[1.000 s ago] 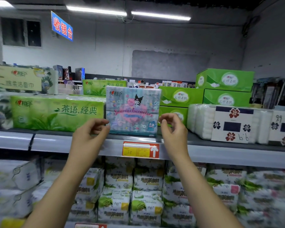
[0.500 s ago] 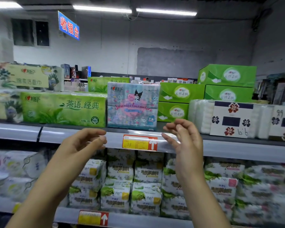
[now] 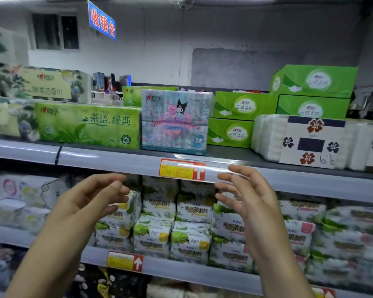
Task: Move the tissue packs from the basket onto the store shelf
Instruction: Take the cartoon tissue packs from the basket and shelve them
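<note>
A pale blue tissue pack (image 3: 174, 122) printed with cartoon characters stands upright on the top shelf (image 3: 116, 162), between a long green tissue pack (image 3: 88, 124) and green tissue boxes (image 3: 230, 132). My left hand (image 3: 91, 198) and my right hand (image 3: 246, 194) hover below the shelf edge, apart from the pack, fingers relaxed and holding nothing. The basket is out of view.
White packs with flower labels (image 3: 310, 140) fill the shelf's right end. Patterned packs (image 3: 11, 117) sit at the left. The lower shelf holds several rows of green-and-white packs (image 3: 172, 229). A yellow price tag (image 3: 181, 171) sits on the shelf rail.
Both hands let go of the cartoon tissue pack and drew back and down from the shelf. The pack stays standing on the shelf.
</note>
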